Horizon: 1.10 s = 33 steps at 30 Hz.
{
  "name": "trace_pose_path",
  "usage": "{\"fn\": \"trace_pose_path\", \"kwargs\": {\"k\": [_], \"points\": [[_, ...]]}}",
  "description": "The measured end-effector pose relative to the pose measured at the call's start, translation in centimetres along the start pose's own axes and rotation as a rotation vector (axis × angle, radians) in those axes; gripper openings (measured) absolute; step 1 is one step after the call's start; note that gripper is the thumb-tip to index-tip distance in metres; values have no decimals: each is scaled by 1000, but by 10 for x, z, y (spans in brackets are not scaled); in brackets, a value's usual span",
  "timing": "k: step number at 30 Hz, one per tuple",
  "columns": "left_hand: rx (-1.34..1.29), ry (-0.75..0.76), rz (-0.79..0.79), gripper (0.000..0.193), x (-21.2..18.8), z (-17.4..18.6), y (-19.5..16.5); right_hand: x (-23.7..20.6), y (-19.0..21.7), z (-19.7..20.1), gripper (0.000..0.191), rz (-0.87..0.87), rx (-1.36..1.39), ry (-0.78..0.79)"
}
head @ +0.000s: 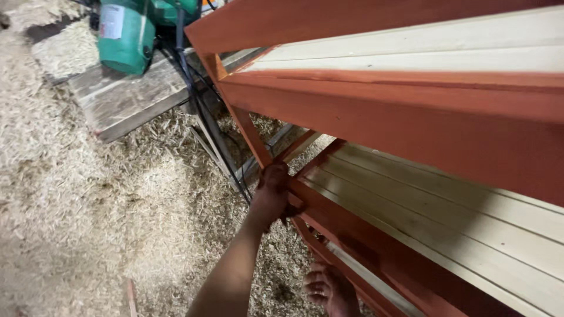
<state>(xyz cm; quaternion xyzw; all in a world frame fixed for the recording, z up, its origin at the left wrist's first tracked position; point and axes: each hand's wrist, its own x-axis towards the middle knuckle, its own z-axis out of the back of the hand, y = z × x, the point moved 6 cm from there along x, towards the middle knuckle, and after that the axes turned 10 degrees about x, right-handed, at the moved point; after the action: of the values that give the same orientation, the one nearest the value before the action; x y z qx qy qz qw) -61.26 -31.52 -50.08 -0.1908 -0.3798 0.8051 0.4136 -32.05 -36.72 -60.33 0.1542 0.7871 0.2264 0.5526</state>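
My left hand (271, 191) was wrapped around the corner of the red-painted shelf frame (388, 111), fingers pressed together on the joint where the slanted upright (249, 132) met the middle rail (346, 220). The frame stood tilted over the shavings-covered floor (88, 199), its pale plank shelves (446, 205) unpainted. A second hand (329, 287), lower down by the bottom rail, I took as my right; it lay touching the rail's underside, but whether it was closed on it I couldn't tell. Risks as I judged them: the loose shavings gave poor footing, so the frame's foot could slide and the whole thing tip. Fingers at the joint could get pinched if the frame racked. Black cables (194, 88) ran just beside the upright near the green power tool (126, 35); a sliding leg might snag them.
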Motion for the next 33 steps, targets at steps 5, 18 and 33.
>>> {"fn": "trace_pose_path", "kwargs": {"k": [5,18,33], "points": [[213,228,35,55,-41,-20,-38,-5,5,31,58,-53,-68,-117],[336,-153,-158,48,-55,4,-75,-113,90,111,58,395,887,-138],[554,138,276,52,-50,8,-57,-113,84,108,76,528,893,126]]}}
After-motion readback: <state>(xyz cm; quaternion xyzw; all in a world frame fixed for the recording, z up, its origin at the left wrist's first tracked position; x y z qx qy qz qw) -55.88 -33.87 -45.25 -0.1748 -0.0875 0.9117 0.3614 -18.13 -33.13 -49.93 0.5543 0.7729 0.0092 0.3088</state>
